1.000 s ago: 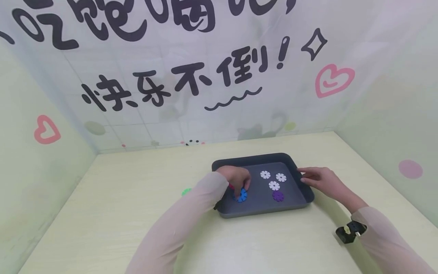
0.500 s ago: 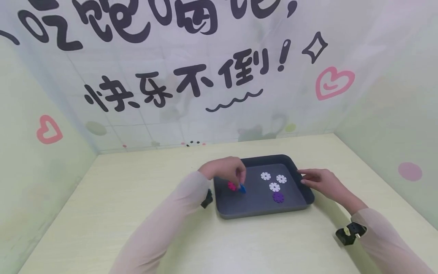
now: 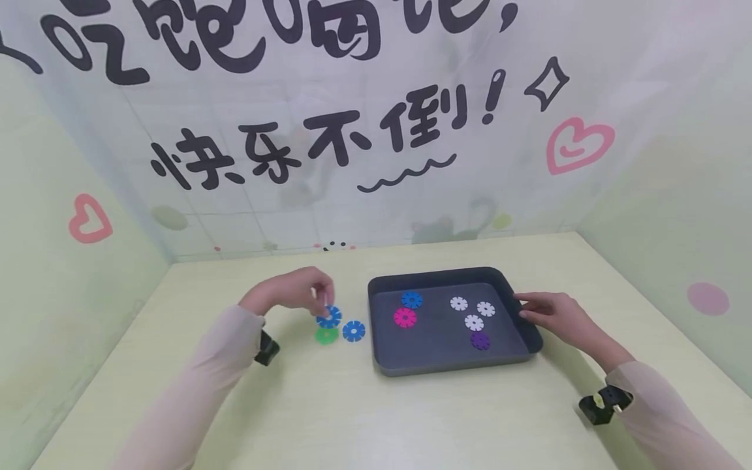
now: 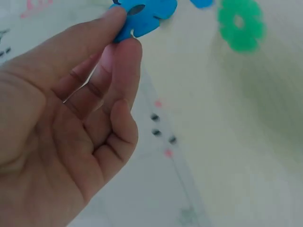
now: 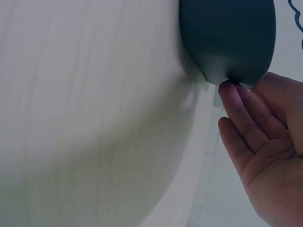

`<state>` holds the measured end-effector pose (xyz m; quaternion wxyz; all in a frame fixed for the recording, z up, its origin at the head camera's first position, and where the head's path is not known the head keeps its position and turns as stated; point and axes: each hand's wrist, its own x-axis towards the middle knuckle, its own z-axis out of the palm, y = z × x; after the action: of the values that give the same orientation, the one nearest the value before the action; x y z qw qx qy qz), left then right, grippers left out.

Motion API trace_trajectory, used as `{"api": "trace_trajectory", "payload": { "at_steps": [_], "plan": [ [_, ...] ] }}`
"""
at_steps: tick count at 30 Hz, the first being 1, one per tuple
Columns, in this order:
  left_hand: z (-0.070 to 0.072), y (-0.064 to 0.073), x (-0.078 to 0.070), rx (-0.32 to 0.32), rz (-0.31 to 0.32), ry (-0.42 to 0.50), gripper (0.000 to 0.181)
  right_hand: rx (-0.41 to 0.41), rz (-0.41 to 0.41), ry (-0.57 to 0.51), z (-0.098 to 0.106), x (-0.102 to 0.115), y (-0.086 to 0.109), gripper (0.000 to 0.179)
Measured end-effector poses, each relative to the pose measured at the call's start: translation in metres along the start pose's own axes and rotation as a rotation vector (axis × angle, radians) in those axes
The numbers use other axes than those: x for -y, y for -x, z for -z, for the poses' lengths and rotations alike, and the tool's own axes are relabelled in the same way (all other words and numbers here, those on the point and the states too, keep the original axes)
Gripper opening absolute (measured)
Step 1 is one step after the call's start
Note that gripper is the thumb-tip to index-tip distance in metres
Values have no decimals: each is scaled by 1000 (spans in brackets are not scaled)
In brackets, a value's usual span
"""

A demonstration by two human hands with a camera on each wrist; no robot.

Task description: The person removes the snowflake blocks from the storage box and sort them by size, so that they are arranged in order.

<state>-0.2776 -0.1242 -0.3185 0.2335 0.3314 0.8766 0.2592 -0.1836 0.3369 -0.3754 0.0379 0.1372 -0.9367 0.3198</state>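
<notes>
Left hand (image 3: 290, 292) grip: thumb and fingertips pinching a blue disc (image 3: 329, 316) by its edge, just above the bench (image 3: 411, 418), at 9 o'clock from the tray (image 3: 452, 364). Wrist view confirms the pinch (image 4: 142, 12). Green disc (image 3: 326, 335) lies on the bench just below the held one, at 6 o'clock; second blue disc (image 3: 354, 331) sits just beside it at 3 o'clock. Right hand (image 3: 555, 315) grip: fingers straight, tips touching the tray's right wall, holding nothing. Inside the tray: blue disc (image 3: 412, 299) and pink disc (image 3: 405, 318) on the left, three white discs (image 3: 473, 322) and a purple disc (image 3: 480, 340) on the right.
</notes>
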Motion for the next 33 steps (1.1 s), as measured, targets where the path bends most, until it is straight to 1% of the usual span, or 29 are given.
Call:
{"api": "trace_trajectory", "payload": {
  "at_steps": [3,6,9,12,17,23,26,33],
  "plan": [
    [1,17,21,8,94,32,8,2,1,-2,-1,2,0,38],
    [0,27,38,20,161,77,8,4,-3,-9,-1,1,1,38],
    [-4,32,51,24,186,132,11,7,-10,-13,-1,1,1,39],
    [-9,32,62,9,196,146,12,10,-21,-11,-1,1,1,39],
    [-15,29,71,-16,238,131,13,10,-24,-10,-2,1,0,40],
    [-19,28,73,-11,273,105,14,5,-9,-10,-2,1,-1,39],
    [-21,28,74,-11,283,104,14,6,-10,-9,-3,0,-1,39],
    [-23,27,77,-24,281,105,16,5,-17,-2,-2,0,0,39]
  ]
}}
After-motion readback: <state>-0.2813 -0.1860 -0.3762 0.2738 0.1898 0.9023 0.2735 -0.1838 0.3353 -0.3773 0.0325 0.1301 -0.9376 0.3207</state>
